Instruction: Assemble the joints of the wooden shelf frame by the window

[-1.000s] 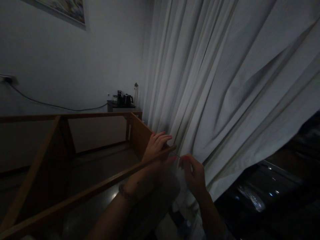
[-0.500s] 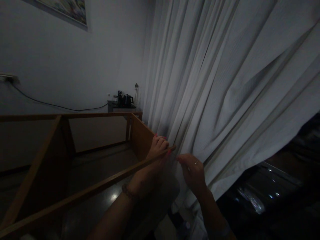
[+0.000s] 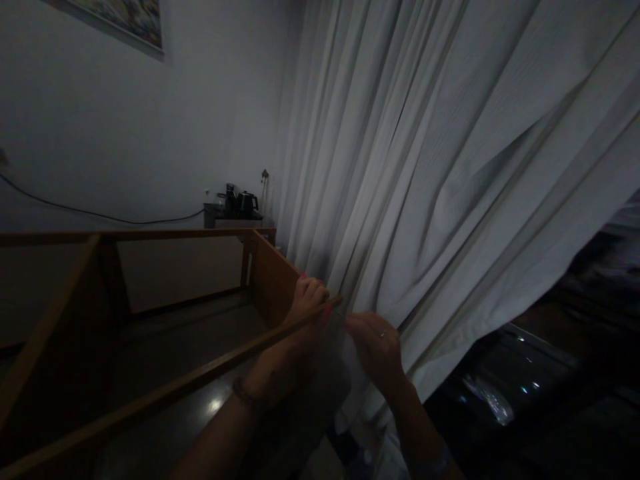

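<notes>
A brown wooden furniture frame [image 3: 215, 369] with an upright divider panel [image 3: 55, 347] and an end panel [image 3: 273, 277] fills the lower left. Wrapped around its near right corner is my left hand [image 3: 307, 303], fingers on top of the end panel and thumb by the front rail's end. My right hand [image 3: 375, 343], with a ring on one finger, is closed in a pinch just right of that corner. Between its fingertips and the rail end runs a thin rod-like tool [image 3: 339, 313], too dim to name more exactly.
A long white curtain [image 3: 390, 167] hangs close on the right, touching the area by the corner. Behind the frame, a small dark table [image 3: 233, 217] carries a black kettle [image 3: 247, 203]. A black cable [image 3: 100, 215] crosses the wall. Dark items lie at lower right.
The whole view has shifted slightly, so the frame and both hands appear a little further left. My left hand keeps its grip on the corner; my right hand stays pinched beside it.
</notes>
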### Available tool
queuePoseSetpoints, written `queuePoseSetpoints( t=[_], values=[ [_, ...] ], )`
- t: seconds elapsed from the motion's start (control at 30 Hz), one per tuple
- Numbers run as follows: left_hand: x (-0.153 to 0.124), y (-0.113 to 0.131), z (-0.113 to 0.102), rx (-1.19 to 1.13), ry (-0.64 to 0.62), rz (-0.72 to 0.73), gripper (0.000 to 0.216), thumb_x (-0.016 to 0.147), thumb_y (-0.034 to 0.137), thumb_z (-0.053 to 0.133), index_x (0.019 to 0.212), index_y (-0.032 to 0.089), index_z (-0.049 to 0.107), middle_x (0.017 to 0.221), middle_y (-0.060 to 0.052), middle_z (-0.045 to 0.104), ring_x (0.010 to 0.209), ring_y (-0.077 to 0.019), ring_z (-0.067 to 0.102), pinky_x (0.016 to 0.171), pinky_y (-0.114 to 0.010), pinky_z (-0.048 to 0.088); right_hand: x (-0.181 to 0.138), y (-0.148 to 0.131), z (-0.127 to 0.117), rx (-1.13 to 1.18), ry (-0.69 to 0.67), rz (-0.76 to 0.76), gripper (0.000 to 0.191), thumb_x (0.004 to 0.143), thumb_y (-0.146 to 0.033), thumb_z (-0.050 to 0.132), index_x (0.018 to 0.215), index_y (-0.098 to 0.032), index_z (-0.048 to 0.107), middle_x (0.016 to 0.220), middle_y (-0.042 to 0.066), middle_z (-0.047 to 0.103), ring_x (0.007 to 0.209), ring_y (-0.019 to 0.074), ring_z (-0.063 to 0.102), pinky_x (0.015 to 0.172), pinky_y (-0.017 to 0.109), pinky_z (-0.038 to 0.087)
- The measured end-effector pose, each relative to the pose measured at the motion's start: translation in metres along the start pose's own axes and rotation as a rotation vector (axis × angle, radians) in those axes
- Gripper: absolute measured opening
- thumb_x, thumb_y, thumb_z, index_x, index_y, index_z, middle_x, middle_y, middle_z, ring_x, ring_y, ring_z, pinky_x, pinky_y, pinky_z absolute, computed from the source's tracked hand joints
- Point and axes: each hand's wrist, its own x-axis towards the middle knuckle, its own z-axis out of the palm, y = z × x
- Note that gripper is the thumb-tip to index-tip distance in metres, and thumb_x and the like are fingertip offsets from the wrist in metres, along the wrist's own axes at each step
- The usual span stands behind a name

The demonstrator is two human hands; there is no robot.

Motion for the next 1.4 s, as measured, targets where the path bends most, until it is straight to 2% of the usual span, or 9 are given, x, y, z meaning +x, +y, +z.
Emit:
queuePoseSetpoints(
  t=[0.27, 0.43, 0.53, 0.7, 0.87, 0.97, 1.1, 1.4],
  values=[
    [-0.002, -0.003, 0.002, 0.0, -0.015, -0.034, 0.024, 0.095, 0.035, 0.029, 0.09, 0.022, 0.048, 0.096, -0.007, 0.053, 0.105, -0.026, 0.043, 0.107, -0.054, 0.03, -0.003, 0.004, 0.003, -0.006, 0.037, 0.017, 0.023, 0.099, -0.016, 0.045, 0.088, -0.02, 0.064, 0.078, 0.004, 0.071, 0.072, 0.0146, 0.065, 0.067, 0.027, 0.049],
    [-0.001, -0.002, 0.002, 0.002, 0.014, 0.004, 0.027, 0.096, 0.038, 0.026, 0.092, 0.022, 0.047, 0.095, -0.007, 0.053, 0.105, -0.0263, 0.043, 0.108, -0.054, 0.027, -0.002, 0.002, 0.003, -0.152, -0.011, -0.143, 0.014, 0.095, -0.016, 0.056, 0.086, -0.022, 0.066, 0.077, 0.002, 0.071, 0.074, 0.0156, 0.062, 0.071, 0.029, 0.047],
    [0.0, 0.001, -0.003, 0.004, -0.021, -0.009, 0.027, 0.097, 0.037, 0.026, 0.091, 0.021, 0.047, 0.097, -0.008, 0.053, 0.106, -0.0261, 0.044, 0.108, -0.054, 0.028, -0.004, 0.002, 0.004, -0.188, -0.022, -0.193, 0.015, 0.096, -0.02, 0.055, 0.089, -0.025, 0.067, 0.079, 0.001, 0.07, 0.075, 0.0152, 0.06, 0.073, 0.029, 0.046],
    [0.0, 0.003, -0.005, 0.007, -0.029, -0.024, 0.028, 0.097, 0.037, 0.025, 0.09, 0.021, 0.048, 0.097, -0.008, 0.053, 0.107, -0.026, 0.044, 0.108, -0.055, 0.028, -0.006, 0.007, 0.004, -0.114, -0.027, -0.139, 0.018, 0.097, -0.019, 0.053, 0.087, -0.023, 0.068, 0.081, 0.002, 0.07, 0.079, 0.0161, 0.06, 0.074, 0.029, 0.046],
    [-0.001, -0.001, 0.0, 0.013, -0.005, -0.022, 0.03, 0.097, 0.038, 0.025, 0.088, 0.021, 0.048, 0.093, -0.007, 0.053, 0.105, -0.0256, 0.044, 0.109, -0.055, 0.028, -0.003, 0.004, 0.009, -0.03, -0.12, 0.074, 0.025, 0.101, -0.021, 0.045, 0.087, -0.019, 0.066, 0.079, 0.004, 0.07, 0.074, 0.0164, 0.061, 0.069, 0.029, 0.046],
    [-0.001, 0.0, -0.001, 0.013, -0.007, -0.012, 0.028, 0.096, 0.038, 0.025, 0.09, 0.021, 0.048, 0.094, -0.007, 0.053, 0.106, -0.0259, 0.044, 0.109, -0.055, 0.027, -0.004, 0.0, 0.01, -0.045, -0.022, 0.078, 0.027, 0.101, -0.021, 0.044, 0.084, -0.018, 0.065, 0.07, 0.003, 0.068, 0.065, 0.015, 0.06, 0.062, 0.027, 0.045],
    [-0.001, 0.003, -0.005, 0.017, -0.032, -0.03, 0.024, 0.097, 0.034, 0.027, 0.092, 0.022, 0.047, 0.096, -0.007, 0.054, 0.108, -0.0253, 0.045, 0.109, -0.053, 0.028, -0.005, -0.003, 0.005, -0.076, 0.111, 0.169, 0.025, 0.1, -0.02, 0.046, 0.082, -0.019, 0.063, 0.065, 0.002, 0.065, 0.06, 0.0148, 0.059, 0.058, 0.027, 0.044],
    [-0.001, 0.0, -0.001, 0.012, -0.025, -0.033, 0.025, 0.095, 0.036, 0.028, 0.09, 0.022, 0.048, 0.096, -0.008, 0.055, 0.107, -0.0266, 0.045, 0.109, -0.055, 0.027, -0.007, -0.006, 0.012, -0.039, 0.093, 0.1, 0.021, 0.097, -0.014, 0.049, 0.083, -0.02, 0.064, 0.07, 0.003, 0.07, 0.065, 0.0152, 0.063, 0.062, 0.028, 0.045]
  ],
)
